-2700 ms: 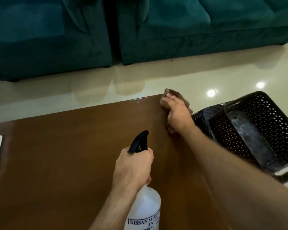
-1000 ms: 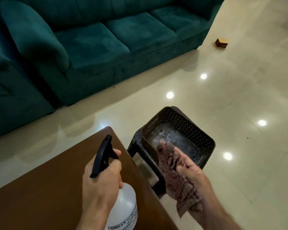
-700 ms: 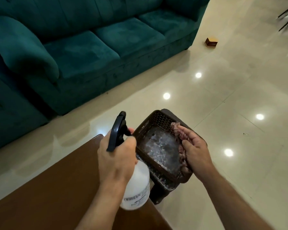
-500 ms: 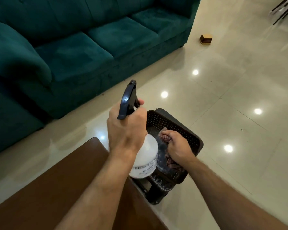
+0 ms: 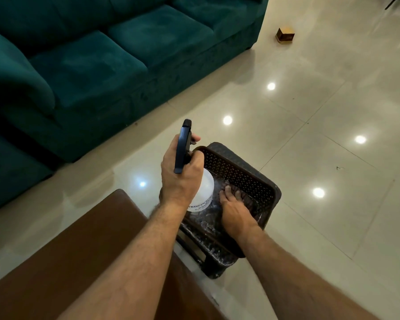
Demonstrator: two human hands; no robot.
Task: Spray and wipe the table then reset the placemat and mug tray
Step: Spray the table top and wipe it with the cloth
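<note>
Head view: spray bottle (image 5: 202, 192) is gripped at the neck by the left hand (image 5: 179, 174) — held over the basket (image 5: 245, 179), past the table (image 5: 83, 245) corner. Light, slick plastic; neck hold is judged best. Right hand (image 5: 234, 212) is laid flat in the basket on a cloth (image 5: 246, 199), mostly hidden — soft. Placemat and mug tray are not seen.

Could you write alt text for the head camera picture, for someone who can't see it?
A person's left hand grips a spray bottle above a dark perforated basket, while the right hand lies flat inside it on a cloth. A brown table corner sits below, a teal sofa behind on glossy tiles.
</note>
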